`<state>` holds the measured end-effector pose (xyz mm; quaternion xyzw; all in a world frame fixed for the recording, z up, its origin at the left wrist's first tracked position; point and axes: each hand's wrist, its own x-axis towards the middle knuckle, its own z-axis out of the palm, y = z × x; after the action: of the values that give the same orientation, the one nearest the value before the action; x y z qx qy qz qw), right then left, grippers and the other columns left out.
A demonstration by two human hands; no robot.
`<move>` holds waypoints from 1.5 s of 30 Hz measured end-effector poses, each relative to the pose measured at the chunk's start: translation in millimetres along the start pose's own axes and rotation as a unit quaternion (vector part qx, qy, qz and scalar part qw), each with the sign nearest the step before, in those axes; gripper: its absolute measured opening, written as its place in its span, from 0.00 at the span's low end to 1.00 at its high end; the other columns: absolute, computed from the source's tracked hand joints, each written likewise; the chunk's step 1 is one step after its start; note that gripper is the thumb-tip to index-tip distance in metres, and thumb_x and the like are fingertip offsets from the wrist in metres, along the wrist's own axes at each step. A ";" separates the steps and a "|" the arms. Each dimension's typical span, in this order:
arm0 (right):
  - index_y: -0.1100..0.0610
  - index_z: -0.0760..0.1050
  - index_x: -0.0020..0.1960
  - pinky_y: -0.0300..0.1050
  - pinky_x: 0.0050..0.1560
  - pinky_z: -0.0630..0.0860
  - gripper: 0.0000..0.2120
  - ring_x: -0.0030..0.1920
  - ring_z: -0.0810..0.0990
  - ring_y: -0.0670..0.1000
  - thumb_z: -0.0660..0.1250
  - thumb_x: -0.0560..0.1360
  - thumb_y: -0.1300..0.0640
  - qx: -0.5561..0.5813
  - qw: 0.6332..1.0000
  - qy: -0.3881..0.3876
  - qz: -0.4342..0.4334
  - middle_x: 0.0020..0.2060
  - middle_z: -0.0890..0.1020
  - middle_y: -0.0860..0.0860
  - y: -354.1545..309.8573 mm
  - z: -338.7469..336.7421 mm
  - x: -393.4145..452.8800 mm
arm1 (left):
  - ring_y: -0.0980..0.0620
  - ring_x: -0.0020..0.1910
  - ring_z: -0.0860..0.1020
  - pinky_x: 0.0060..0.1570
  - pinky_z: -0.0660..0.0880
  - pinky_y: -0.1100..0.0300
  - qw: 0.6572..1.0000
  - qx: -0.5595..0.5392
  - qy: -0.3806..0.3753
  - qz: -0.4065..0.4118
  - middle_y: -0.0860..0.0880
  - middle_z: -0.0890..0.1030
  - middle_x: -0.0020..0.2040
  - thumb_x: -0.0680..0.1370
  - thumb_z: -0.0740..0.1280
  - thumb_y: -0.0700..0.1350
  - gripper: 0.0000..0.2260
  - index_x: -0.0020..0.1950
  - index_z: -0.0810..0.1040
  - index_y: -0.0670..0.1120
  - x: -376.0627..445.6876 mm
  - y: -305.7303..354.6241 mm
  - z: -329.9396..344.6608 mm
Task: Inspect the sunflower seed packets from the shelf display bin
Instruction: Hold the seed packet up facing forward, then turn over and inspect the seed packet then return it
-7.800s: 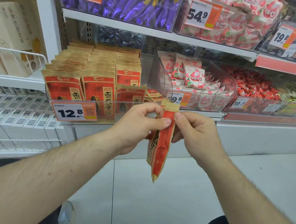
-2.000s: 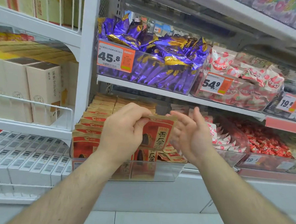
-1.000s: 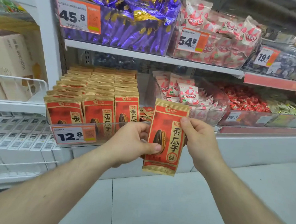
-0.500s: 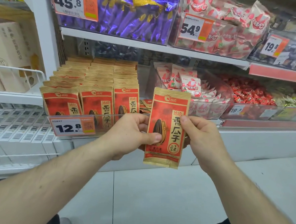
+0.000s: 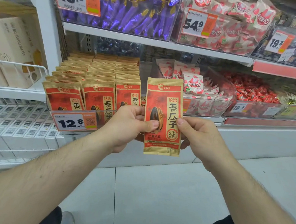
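Head view takes in the whole shelving bay first: white shelves (image 5: 147, 41) stacked with clear bins of purple-wrapped sweets (image 5: 131, 13) above and pink-and-white snack bags (image 5: 193, 83) to the right. On the lower shelf sits the display bin (image 5: 106, 112), its clear front wall carrying a 12.8 price tag (image 5: 74, 122), with rows of red-and-tan sunflower seed packets (image 5: 97, 85) standing upright inside, front faces outward.

Out in front of that bin, over the pale floor (image 5: 148, 189), one packet (image 5: 163, 116) is held up between both hands. It stands upright, long axis vertical, printed face toward the person, its top edge level with the bin's front row and just right of it.

Left hand (image 5: 126, 126) pinches the packet's left edge, thumb pressed on the seed picture, fingers (image 5: 140, 111) curled behind. Right hand (image 5: 201, 133) pinches the right edge about mid-height, thumb tip on the front. Both grips sit on the middle of the packet, so the ends are free.

I'd judge the front is being read now; turning it over about that vertical axis looks like the natural next check, and either hand is equally placed to do it.
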<state>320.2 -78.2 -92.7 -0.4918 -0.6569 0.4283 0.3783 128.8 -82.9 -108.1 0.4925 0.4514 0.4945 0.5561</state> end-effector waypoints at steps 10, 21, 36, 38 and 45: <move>0.50 0.82 0.50 0.41 0.37 0.78 0.10 0.36 0.81 0.48 0.62 0.81 0.54 -0.004 1.000 -0.011 0.003 0.39 0.87 0.51 -1.1 -1.1 -1.2 | 0.45 0.44 0.85 0.37 0.80 0.54 1.000 0.005 0.001 0.004 0.44 0.86 0.45 0.76 0.69 0.35 0.07 0.52 0.81 0.44 -0.3 -0.8 -0.6; 0.46 0.76 0.58 0.42 0.36 0.76 0.12 0.33 0.80 0.51 0.67 0.79 0.59 -0.040 0.995 -0.086 -0.014 0.38 0.86 0.56 2.7 -2.7 -1.7 | 0.45 0.47 0.85 0.47 0.81 0.49 1.000 -0.014 0.022 -0.008 0.44 0.86 0.47 0.78 0.67 0.35 0.07 0.55 0.81 0.41 3.4 -6.2 -2.0; 0.38 0.62 0.74 0.53 0.31 0.81 0.42 0.25 0.77 0.51 0.75 0.70 0.65 -0.108 0.986 -0.118 -0.055 0.27 0.78 0.53 -4.7 16.0 -15.6 | 0.54 0.39 0.82 0.32 0.77 0.63 0.996 -0.053 0.064 0.046 0.46 0.83 0.52 0.78 0.65 0.31 0.15 0.58 0.67 0.46 0.9 -13.4 9.8; 0.35 0.57 0.76 0.56 0.33 0.82 0.45 0.25 0.78 0.51 0.74 0.70 0.64 -0.120 0.983 -0.124 -0.057 0.26 0.78 0.52 -6.4 19.2 -16.4 | 0.52 0.38 0.80 0.33 0.77 0.59 0.995 -0.077 0.044 0.049 0.47 0.82 0.44 0.80 0.65 0.37 0.08 0.51 0.67 0.46 0.3 -10.8 11.0; 0.29 0.52 0.74 0.58 0.36 0.83 0.49 0.27 0.81 0.52 0.74 0.70 0.64 -0.129 0.981 -0.139 -0.049 0.29 0.81 0.55 -6.1 24.7 -18.4 | 0.54 0.36 0.77 0.37 0.75 0.55 0.996 -0.071 -0.011 0.046 0.53 0.77 0.34 0.69 0.69 0.54 0.14 0.43 0.67 0.48 -5.5 -5.4 11.0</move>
<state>299.8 -101.7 -96.9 -0.4395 -0.7762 0.3848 0.2373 139.7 -89.6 -112.2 0.4771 0.3862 0.5449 0.5712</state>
